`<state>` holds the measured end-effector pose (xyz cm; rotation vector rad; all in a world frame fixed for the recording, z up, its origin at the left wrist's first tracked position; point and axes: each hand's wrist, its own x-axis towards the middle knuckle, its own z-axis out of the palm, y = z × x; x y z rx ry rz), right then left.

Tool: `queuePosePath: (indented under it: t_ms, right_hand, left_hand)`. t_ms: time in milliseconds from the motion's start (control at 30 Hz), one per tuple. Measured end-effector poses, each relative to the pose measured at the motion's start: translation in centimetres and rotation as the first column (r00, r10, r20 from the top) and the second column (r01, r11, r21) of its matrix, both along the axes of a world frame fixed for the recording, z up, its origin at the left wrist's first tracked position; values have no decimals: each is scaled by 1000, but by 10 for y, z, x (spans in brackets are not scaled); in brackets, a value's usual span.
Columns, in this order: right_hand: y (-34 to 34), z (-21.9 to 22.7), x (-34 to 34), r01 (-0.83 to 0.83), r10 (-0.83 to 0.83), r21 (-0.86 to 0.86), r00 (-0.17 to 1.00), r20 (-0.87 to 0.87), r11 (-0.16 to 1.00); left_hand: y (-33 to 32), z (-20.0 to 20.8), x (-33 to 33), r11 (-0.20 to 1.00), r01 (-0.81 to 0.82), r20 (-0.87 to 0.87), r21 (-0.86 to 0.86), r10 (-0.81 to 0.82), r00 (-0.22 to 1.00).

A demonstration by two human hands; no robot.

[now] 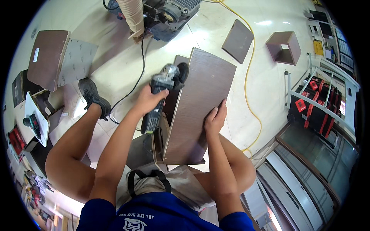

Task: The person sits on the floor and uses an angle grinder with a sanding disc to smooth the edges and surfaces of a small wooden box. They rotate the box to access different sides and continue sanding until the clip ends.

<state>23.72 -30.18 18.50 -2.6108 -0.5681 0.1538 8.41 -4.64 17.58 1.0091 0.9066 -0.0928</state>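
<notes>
Bright interior light; white glare on pale floor (210,32) at upper right; soft shadow left of ridged hose (132,17); central board (202,100) sharp; straight edges bowed toward rim, peripheral detail soft; black circular vignette.

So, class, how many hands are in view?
2: the left hand grips the angle grinder; the right hand rests against the brown board, near its right edge.

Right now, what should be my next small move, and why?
Perhaps ease the angle grinder along the left edge of the brown panel: its disc sits beside that edge, your left hand grips the grinder, and your right hand rests on the panel.
</notes>
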Motion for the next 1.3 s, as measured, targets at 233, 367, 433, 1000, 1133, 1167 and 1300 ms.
queuePosePath:
  t_ms: [233, 367, 433, 1000, 1133, 1167, 1300]
  right_hand:
    - [-1, -1, -1, -17, 17, 17, 1000, -10, 1000]
    - [-1, -2, 0, -43, 43, 20, 998, 37, 999]
    - [-1, -2, 1, -30, 30, 7, 999, 29, 1000]
    - [0, 1, -1, -27, 27, -6, 999, 23, 1000]
    - [-2, -1, -3, -34, 36, -29, 997, 63, 999]
    - [-3, -4, -2, -44, 47, -36, 995, 85, 998]
    - [-1, 1, -3, -7, 8, -31, 1000, 15, 999]
  left_hand:
    - [56, 5, 58, 997, 40, -13, 62, -39, 999]
    - [36, 16, 36, 999, 34, 5, 11, -35, 999]
    - [16, 18, 12, 998, 59, -36, -8, -59, 998]
    - [36, 16, 50, 1000, -4, -22, -19, 4, 1000]
    - [-14, 17, -6, 997, -41, -36, -63, 39, 999]
    - [-29, 21, -24, 996, -53, -39, -77, 50, 998]
    - [-80, 39, -93, 993, -35, -135, -112, 19, 991]
